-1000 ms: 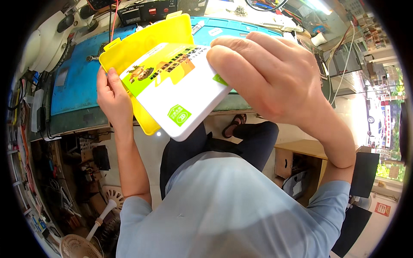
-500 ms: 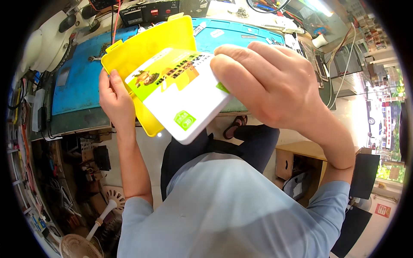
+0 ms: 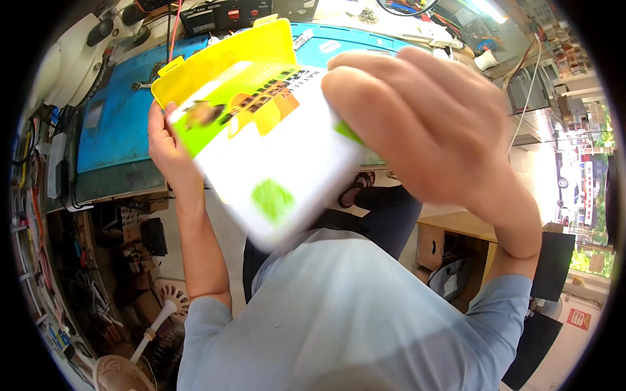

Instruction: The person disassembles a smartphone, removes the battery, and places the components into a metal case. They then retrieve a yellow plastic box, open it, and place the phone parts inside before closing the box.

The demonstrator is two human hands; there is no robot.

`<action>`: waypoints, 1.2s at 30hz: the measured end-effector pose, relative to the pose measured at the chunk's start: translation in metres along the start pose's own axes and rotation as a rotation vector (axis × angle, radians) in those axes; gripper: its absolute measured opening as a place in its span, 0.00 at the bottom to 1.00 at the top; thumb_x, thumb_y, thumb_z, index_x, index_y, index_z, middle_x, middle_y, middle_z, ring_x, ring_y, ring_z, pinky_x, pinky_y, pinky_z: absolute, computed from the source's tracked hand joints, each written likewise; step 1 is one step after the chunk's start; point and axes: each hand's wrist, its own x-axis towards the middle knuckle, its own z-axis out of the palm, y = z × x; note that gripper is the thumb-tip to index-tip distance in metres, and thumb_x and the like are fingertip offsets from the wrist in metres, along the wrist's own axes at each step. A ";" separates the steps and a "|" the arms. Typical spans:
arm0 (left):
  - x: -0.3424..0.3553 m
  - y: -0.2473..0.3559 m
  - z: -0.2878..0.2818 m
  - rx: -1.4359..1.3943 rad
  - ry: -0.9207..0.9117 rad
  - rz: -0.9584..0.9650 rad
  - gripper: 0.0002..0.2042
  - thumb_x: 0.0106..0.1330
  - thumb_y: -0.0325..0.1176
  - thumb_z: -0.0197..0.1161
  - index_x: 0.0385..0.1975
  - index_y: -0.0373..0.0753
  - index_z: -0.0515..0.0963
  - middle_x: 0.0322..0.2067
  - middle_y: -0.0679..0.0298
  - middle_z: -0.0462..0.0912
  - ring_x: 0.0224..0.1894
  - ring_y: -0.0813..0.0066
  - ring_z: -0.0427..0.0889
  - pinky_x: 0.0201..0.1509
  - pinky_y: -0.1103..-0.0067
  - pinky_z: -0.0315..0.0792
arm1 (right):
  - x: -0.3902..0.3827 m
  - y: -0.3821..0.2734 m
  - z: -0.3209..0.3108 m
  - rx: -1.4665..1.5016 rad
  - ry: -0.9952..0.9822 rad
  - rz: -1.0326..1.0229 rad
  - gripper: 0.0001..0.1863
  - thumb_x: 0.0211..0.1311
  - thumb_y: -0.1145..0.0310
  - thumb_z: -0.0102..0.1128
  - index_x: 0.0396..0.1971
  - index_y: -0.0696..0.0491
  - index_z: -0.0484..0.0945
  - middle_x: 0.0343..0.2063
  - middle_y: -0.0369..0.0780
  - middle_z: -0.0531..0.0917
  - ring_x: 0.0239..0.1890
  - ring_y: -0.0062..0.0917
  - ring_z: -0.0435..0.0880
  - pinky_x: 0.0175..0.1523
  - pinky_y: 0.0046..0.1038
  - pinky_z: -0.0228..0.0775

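Observation:
My right hand (image 3: 427, 124) grips a white box (image 3: 293, 156) by its right side. The box has a green band, a picture and dark print on its face, and it is blurred by motion. Behind it is a yellow plastic case (image 3: 264, 45) with tabs on its far edge. My left hand (image 3: 173, 153) has its fingers closed on the case's left side. The white box hides most of the case and overlaps part of my left hand.
Under the case lies a blue work mat (image 3: 120, 124) on the bench. A black device (image 3: 225, 16) stands at the back. White round equipment (image 3: 68, 62) fills the far left. A wooden cabinet (image 3: 456, 228) stands below right, and a fan (image 3: 120, 375) lower left.
The white box has moved nearer to me, up from the yellow case, and covers more of the view. My right hand has shifted right with it; my left hand has barely moved.

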 end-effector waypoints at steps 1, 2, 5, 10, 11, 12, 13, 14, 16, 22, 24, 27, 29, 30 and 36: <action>-0.004 0.000 0.000 0.118 -0.023 0.145 0.16 0.78 0.34 0.50 0.57 0.33 0.75 0.39 0.62 0.85 0.37 0.80 0.82 0.40 0.81 0.75 | 0.001 0.001 0.009 -0.005 -0.041 -0.010 0.18 0.48 0.67 0.70 0.40 0.53 0.77 0.37 0.36 0.85 0.30 0.23 0.84 0.28 0.23 0.74; -0.005 0.000 -0.001 0.221 -0.004 0.200 0.16 0.78 0.35 0.50 0.56 0.33 0.75 0.38 0.62 0.85 0.36 0.80 0.82 0.39 0.81 0.75 | -0.001 0.002 0.011 -0.022 -0.123 -0.011 0.18 0.48 0.67 0.70 0.40 0.53 0.77 0.37 0.35 0.85 0.29 0.23 0.84 0.28 0.23 0.74; -0.006 -0.001 -0.003 0.233 -0.004 0.160 0.15 0.78 0.35 0.49 0.56 0.33 0.75 0.37 0.62 0.84 0.35 0.81 0.81 0.37 0.81 0.74 | -0.003 0.003 0.016 0.022 -0.049 -0.013 0.17 0.49 0.67 0.70 0.40 0.53 0.77 0.37 0.35 0.85 0.28 0.22 0.84 0.28 0.23 0.74; -0.003 -0.004 -0.004 0.241 -0.002 0.161 0.15 0.78 0.34 0.50 0.56 0.33 0.75 0.39 0.61 0.85 0.36 0.80 0.82 0.39 0.81 0.75 | -0.002 0.003 0.008 0.014 -0.057 -0.012 0.18 0.48 0.67 0.69 0.40 0.54 0.77 0.37 0.37 0.85 0.28 0.23 0.83 0.27 0.23 0.73; -0.003 -0.004 -0.005 0.214 -0.007 0.118 0.15 0.77 0.34 0.50 0.56 0.33 0.75 0.40 0.61 0.85 0.37 0.80 0.82 0.39 0.81 0.75 | -0.001 0.004 0.003 0.034 -0.033 -0.001 0.18 0.48 0.67 0.69 0.40 0.55 0.77 0.37 0.37 0.85 0.28 0.23 0.83 0.27 0.23 0.73; -0.003 -0.005 -0.005 0.230 -0.007 0.140 0.15 0.77 0.34 0.50 0.56 0.33 0.75 0.40 0.61 0.85 0.37 0.80 0.82 0.40 0.80 0.75 | -0.001 0.004 0.001 0.033 0.002 -0.004 0.18 0.48 0.67 0.69 0.40 0.55 0.77 0.36 0.37 0.85 0.27 0.23 0.83 0.27 0.23 0.73; -0.004 -0.004 -0.006 0.239 -0.007 0.148 0.15 0.77 0.33 0.50 0.56 0.33 0.75 0.40 0.61 0.85 0.37 0.79 0.82 0.40 0.80 0.75 | -0.001 0.005 0.000 0.032 0.036 -0.006 0.18 0.48 0.67 0.69 0.40 0.55 0.77 0.36 0.38 0.85 0.27 0.23 0.83 0.27 0.23 0.73; -0.005 -0.004 -0.006 0.249 -0.010 0.157 0.15 0.77 0.33 0.50 0.55 0.32 0.75 0.40 0.61 0.84 0.37 0.79 0.82 0.41 0.80 0.75 | 0.000 0.005 0.000 0.006 0.083 -0.022 0.17 0.48 0.67 0.69 0.39 0.55 0.77 0.36 0.38 0.86 0.27 0.23 0.83 0.27 0.22 0.73; -0.006 -0.003 -0.006 0.267 -0.013 0.181 0.14 0.77 0.33 0.50 0.55 0.32 0.75 0.40 0.61 0.84 0.38 0.79 0.81 0.42 0.80 0.75 | -0.001 0.006 0.003 -0.018 0.055 -0.038 0.17 0.48 0.67 0.68 0.39 0.55 0.78 0.36 0.38 0.86 0.27 0.23 0.83 0.27 0.22 0.73; -0.006 -0.003 -0.001 0.238 0.011 0.175 0.14 0.78 0.35 0.49 0.54 0.34 0.76 0.36 0.62 0.83 0.33 0.83 0.79 0.36 0.81 0.74 | -0.006 0.004 0.016 0.046 -0.027 -0.004 0.16 0.49 0.67 0.68 0.39 0.54 0.78 0.36 0.37 0.86 0.27 0.22 0.83 0.28 0.22 0.74; -0.005 -0.003 -0.002 0.261 0.005 0.216 0.15 0.79 0.36 0.49 0.54 0.33 0.76 0.35 0.63 0.83 0.32 0.85 0.79 0.33 0.83 0.73 | -0.007 0.004 0.018 0.035 -0.032 0.001 0.16 0.50 0.67 0.68 0.39 0.54 0.78 0.36 0.36 0.86 0.27 0.22 0.83 0.29 0.22 0.74; -0.006 -0.004 -0.003 0.257 0.005 0.207 0.15 0.79 0.36 0.49 0.54 0.33 0.76 0.35 0.63 0.83 0.33 0.85 0.79 0.35 0.82 0.73 | -0.005 0.004 0.017 0.030 -0.045 0.009 0.16 0.50 0.67 0.68 0.39 0.54 0.78 0.36 0.37 0.86 0.27 0.23 0.83 0.29 0.22 0.74; -0.005 -0.005 -0.004 0.223 -0.006 0.192 0.15 0.78 0.35 0.50 0.55 0.33 0.75 0.36 0.62 0.83 0.35 0.84 0.80 0.38 0.82 0.74 | -0.002 0.004 0.011 0.050 -0.033 0.020 0.16 0.49 0.67 0.68 0.39 0.54 0.78 0.37 0.38 0.86 0.28 0.25 0.84 0.29 0.23 0.74; -0.006 -0.005 -0.003 0.260 0.012 0.244 0.15 0.78 0.35 0.50 0.55 0.33 0.75 0.36 0.62 0.83 0.36 0.83 0.80 0.39 0.81 0.74 | -0.001 0.004 0.007 0.056 -0.022 0.030 0.16 0.49 0.68 0.68 0.39 0.54 0.78 0.37 0.39 0.86 0.28 0.25 0.84 0.29 0.24 0.74; -0.006 -0.004 0.000 0.126 0.049 0.270 0.15 0.78 0.34 0.51 0.56 0.33 0.75 0.40 0.60 0.84 0.41 0.81 0.81 0.44 0.81 0.75 | 0.000 0.001 0.002 0.064 0.022 0.018 0.17 0.49 0.69 0.67 0.40 0.56 0.78 0.37 0.40 0.86 0.28 0.26 0.84 0.29 0.24 0.73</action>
